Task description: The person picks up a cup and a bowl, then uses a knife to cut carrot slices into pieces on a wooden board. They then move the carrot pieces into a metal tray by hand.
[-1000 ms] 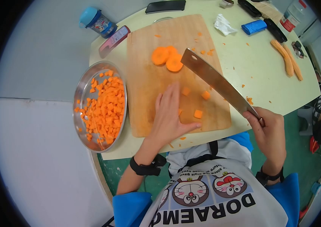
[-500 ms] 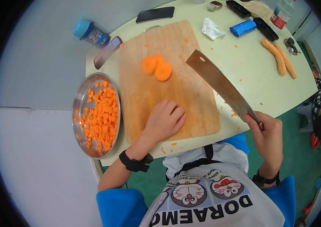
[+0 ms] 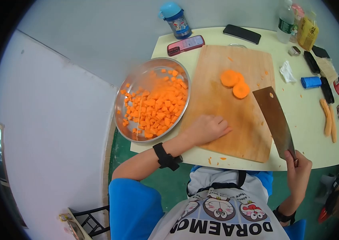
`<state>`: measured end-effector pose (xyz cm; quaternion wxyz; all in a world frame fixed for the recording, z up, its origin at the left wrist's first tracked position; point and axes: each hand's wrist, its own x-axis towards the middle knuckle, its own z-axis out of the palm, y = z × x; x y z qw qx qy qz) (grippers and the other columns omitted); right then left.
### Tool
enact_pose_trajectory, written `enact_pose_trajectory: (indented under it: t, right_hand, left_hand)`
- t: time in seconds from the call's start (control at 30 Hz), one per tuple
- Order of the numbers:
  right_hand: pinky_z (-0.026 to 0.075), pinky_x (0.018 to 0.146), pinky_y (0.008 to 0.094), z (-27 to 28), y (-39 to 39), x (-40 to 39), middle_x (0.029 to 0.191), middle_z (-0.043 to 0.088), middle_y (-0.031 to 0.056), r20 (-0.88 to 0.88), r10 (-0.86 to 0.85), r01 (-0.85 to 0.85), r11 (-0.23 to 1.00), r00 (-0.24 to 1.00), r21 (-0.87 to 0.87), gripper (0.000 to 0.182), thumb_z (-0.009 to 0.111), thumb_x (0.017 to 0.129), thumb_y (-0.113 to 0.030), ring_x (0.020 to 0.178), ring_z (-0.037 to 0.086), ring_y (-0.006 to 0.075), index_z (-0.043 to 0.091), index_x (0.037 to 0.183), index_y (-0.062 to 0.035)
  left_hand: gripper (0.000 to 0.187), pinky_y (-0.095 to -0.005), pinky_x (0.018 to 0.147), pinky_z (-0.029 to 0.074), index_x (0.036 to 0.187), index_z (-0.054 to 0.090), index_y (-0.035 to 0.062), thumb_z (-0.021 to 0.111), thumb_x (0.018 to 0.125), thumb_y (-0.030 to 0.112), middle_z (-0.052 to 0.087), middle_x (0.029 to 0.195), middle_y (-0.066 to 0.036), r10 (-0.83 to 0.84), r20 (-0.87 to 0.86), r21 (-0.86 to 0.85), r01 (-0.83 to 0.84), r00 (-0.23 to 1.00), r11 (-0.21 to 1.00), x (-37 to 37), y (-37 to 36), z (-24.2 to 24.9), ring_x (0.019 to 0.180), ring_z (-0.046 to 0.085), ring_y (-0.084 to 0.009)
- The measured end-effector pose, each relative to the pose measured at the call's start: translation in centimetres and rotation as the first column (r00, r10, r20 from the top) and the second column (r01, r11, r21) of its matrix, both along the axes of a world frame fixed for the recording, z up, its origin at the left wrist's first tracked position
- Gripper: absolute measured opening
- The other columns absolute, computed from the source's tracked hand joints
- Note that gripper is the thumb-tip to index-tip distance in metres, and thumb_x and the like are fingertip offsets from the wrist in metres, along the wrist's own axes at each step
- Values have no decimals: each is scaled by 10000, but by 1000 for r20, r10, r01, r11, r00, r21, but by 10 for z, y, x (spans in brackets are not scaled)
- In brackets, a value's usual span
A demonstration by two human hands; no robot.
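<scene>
My right hand (image 3: 298,170) grips the handle of a broad cleaver (image 3: 274,120), whose blade points up and away over the right edge of the wooden cutting board (image 3: 221,108). Near the board's front left, my left hand (image 3: 209,129) lies with fingers curled and nothing visible in them; its palm side is hidden. Several thick carrot slices (image 3: 240,90) overlap on the far half of the board, apart from both hands. To the left stands a round steel tray (image 3: 122,127) holding diced carrot (image 3: 165,106).
Behind the board are a pink-cased phone (image 3: 186,45), a blue bottle (image 3: 177,24) and a black phone (image 3: 242,34). Two peeled carrots (image 3: 326,118), a blue roll (image 3: 311,82) and a crumpled tissue (image 3: 287,72) lie at right. Carrot scraps dot the table.
The view has swung left, so everything appears farther right and the back-row bottles show. My left hand stays curled on the board, and the cleaver remains in my right hand, its blade more upright in view.
</scene>
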<state>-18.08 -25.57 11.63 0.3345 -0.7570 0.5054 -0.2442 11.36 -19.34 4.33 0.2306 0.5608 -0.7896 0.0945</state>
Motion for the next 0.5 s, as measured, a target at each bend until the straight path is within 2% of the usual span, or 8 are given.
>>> enact_pose_trajectory:
  t: [0.03,0.1,0.13,0.2,0.33,0.4,0.43,0.5]
  right_hand:
    - [217,415,255,1,0,1,527,328,22,-9,13,-13,1000,1000,9,198,622,858,-148,478,263,63,614,838,48]
    - [215,414,255,2,2,2,527,330,20,-18,28,-28,1000,999,7,202,622,859,-150,479,263,63,611,833,51]
    - [214,415,256,3,3,2,526,328,20,-19,22,-22,1000,1000,13,207,622,860,-152,478,263,63,608,828,52]
    - [213,415,256,5,4,3,525,326,21,-22,15,-14,1000,1000,13,212,622,860,-155,478,264,63,605,823,53]
    - [231,413,260,5,5,2,513,340,33,-38,20,-19,1000,999,23,211,624,857,-155,470,275,73,609,825,53]
    - [239,412,263,2,5,2,505,353,43,-50,26,-25,999,998,26,206,625,854,-152,462,282,78,612,827,52]
    - [249,411,270,1,5,2,498,369,59,-71,48,-48,999,996,9,201,629,848,-149,451,291,90,615,829,50]
    - [258,410,277,-1,5,3,491,386,75,-96,65,-66,998,993,-7,196,632,842,-146,440,299,102,618,830,49]
  left_hand:
    - [286,-338,415,414,591,496,84,681,765,215,469,565,-59,7,2,-9,-7,1000,1000,3,-1,2,467,509,-216]
    - [301,-352,435,419,601,558,44,678,776,258,519,555,-97,117,-224,37,-111,968,993,10,-7,9,488,535,-248]
    - [301,-352,435,419,601,558,44,678,776,258,519,555,-97,117,-224,29,-114,967,993,15,-9,15,488,535,-248]
    - [315,-339,470,426,640,616,18,674,781,294,560,561,-141,464,-354,269,-387,812,882,31,-11,38,507,557,-262]
    - [342,-288,538,446,817,679,14,590,848,343,606,609,-117,685,-420,303,-620,595,724,116,-25,55,550,580,-183]
    - [354,-289,585,451,891,670,15,559,866,350,624,675,-117,700,-394,324,-623,595,712,164,-21,39,618,591,-177]
    - [375,-290,632,457,965,661,16,527,885,357,642,741,-116,715,-363,350,-623,598,699,171,-19,40,685,602,-171]
    - [353,-300,671,454,988,650,19,531,885,335,641,793,-123,693,-347,364,-590,633,721,166,-11,49,737,601,-191]
